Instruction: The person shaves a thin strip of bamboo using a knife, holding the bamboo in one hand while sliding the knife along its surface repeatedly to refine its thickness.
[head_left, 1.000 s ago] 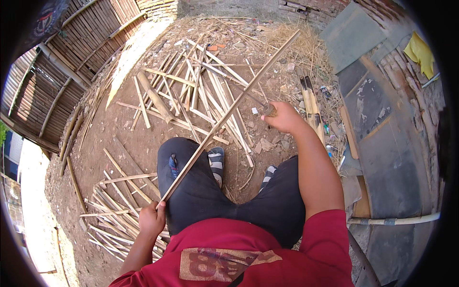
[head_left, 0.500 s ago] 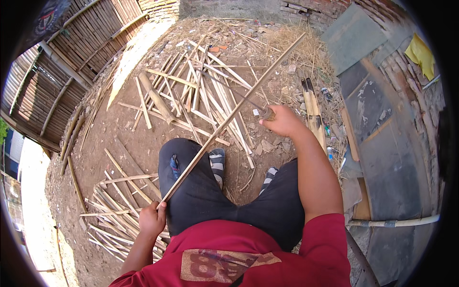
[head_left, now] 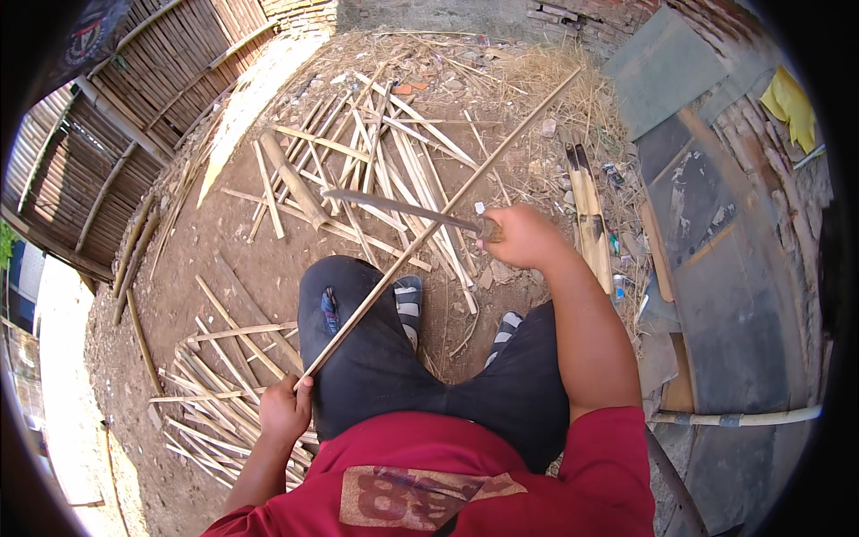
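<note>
Bamboo strip (head_left: pixel 420 242), long, thin: left hand (head_left: pixel 284 410) fingers wrapped round end; right hand (head_left: pixel 522 237) fisted on knife (head_left: pixel 403 208), probably steel.

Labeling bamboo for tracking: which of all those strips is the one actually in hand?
The long bamboo strip running diagonally over the knee: the left hand clasps its near end. The right hand holds a blade across it. All others lie loose on the dirt.

Outdoor bamboo-working yard: bare dirt ground (head_left: pixel 250 259), split bamboo strips (head_left: pixel 385 170) heaped beyond grip, bamboo-slat fence (head_left: pixel 134 116) left, brick wall (head_left: pixel 573 18).
</note>
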Demonstrator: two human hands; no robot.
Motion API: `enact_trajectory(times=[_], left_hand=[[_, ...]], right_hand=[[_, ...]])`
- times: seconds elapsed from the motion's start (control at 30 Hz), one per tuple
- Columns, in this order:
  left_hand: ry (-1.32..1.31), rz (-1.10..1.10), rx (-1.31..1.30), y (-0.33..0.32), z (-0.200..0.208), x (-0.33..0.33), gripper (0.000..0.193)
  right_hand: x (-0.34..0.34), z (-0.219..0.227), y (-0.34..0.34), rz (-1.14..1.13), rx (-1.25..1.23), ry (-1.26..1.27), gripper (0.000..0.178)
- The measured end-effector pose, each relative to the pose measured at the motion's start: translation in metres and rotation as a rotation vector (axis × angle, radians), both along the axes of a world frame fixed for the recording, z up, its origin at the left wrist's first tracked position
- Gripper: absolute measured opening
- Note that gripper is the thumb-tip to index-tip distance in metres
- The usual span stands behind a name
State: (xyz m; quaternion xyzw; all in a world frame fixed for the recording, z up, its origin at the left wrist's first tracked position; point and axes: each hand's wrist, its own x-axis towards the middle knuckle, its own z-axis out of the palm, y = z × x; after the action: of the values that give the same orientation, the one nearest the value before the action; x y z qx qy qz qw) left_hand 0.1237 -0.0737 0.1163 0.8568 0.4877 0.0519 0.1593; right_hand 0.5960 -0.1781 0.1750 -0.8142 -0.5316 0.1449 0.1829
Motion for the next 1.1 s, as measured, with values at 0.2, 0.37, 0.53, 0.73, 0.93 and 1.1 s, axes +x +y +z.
enact_trajectory(times=[0.2,0.37,0.53,0.73,0.93,1.1], left_hand=[[-0.005,0.015,0.130,-0.005,-0.009,0.001,0.046],[0.020,-0.011,0.155,-0.005,-0.006,0.001,0.043],[-0.009,-0.011,0.186,-0.006,-0.012,-0.002,0.042],[-0.045,-0.007,0.166,-0.005,-0.022,-0.002,0.038],[-0.023,-0.028,0.187,-0.008,-0.019,-0.005,0.037],[-0.060,0.008,0.131,-0.001,-0.018,0.011,0.043]], right_hand=[[0.021,0.011,-0.007,-0.072,-0.039,0.109,0.050],[0.050,-0.026,-0.009,-0.220,0.158,0.122,0.052],[-0.010,0.016,-0.003,0.222,-0.049,-0.065,0.049],[0.046,-0.013,-0.017,-0.176,0.107,0.190,0.053],[-0.010,0.017,-0.003,0.098,-0.174,-0.096,0.056],[0.055,-0.014,-0.019,-0.114,-0.035,0.340,0.069]])
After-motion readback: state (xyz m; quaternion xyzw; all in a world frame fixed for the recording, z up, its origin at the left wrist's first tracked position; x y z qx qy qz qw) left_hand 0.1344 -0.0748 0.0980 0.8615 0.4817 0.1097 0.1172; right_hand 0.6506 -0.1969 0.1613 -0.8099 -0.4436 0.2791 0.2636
